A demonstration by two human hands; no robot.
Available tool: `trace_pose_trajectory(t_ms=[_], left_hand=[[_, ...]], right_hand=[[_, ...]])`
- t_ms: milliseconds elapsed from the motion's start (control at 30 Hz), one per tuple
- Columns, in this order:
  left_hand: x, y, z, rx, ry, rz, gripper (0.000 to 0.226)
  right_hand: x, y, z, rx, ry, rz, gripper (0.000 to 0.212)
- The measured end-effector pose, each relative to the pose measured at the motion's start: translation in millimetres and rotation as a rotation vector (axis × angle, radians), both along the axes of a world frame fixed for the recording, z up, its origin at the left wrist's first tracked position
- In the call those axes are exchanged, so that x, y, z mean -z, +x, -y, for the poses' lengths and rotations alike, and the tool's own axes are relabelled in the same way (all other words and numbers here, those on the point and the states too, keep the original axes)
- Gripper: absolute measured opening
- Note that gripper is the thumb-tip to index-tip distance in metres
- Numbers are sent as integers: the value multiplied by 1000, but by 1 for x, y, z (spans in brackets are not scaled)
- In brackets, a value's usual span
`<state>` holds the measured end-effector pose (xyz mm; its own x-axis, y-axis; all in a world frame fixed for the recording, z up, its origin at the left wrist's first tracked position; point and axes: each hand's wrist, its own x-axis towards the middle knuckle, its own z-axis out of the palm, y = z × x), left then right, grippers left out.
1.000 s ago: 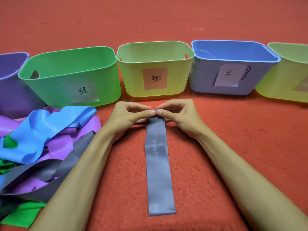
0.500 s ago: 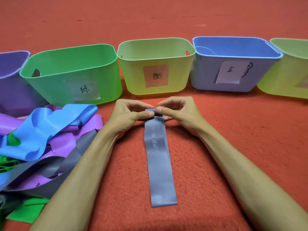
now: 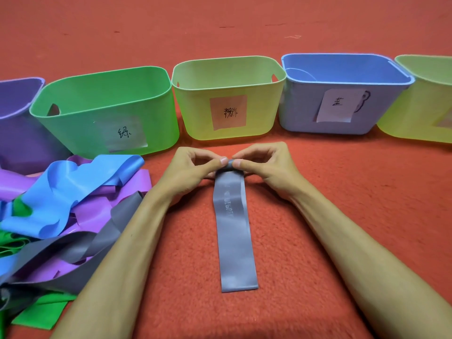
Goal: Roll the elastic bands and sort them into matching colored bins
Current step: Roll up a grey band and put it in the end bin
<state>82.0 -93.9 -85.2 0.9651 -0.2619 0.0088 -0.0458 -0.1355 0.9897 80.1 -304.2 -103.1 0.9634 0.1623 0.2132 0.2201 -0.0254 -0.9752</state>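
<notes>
A grey elastic band (image 3: pixel 233 231) lies flat on the red carpet, running away from me. Its far end is curled into a small roll. My left hand (image 3: pixel 190 171) and my right hand (image 3: pixel 265 167) both pinch that roll between thumb and fingers. Behind the hands stands a row of bins: purple (image 3: pixel 17 133), green (image 3: pixel 80 118), yellow-green with a pink label (image 3: pixel 195 111), blue (image 3: pixel 300 111) and another yellow-green one (image 3: pixel 420 111) cut off at the right edge.
A tangled pile of loose bands (image 3: pixel 61 216) in blue, purple, grey and green lies on the carpet at my left, touching my left forearm. Red carpet (image 3: pixel 342 204) stretches to the right of the hands and beyond the bins.
The roll at the band's far end has grown a little, and the band's near end has slid away from me, so the flat part is shorter.
</notes>
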Motion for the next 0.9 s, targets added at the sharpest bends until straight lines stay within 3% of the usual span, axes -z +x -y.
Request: trace_pose_trajectory(t_ms=[367, 667, 900], left_hand=[[-1, -4, -1, -35, -79, 2, 23], [-2, 0, 1, 12, 19, -40, 27], [-1, 0, -5, 56, -1, -40, 23]], right_hand=[[-4, 0, 0, -66, -114, -11, 14], [-3, 1, 5, -45, -11, -27, 19], [-1, 1, 6, -51, -46, -23, 22]])
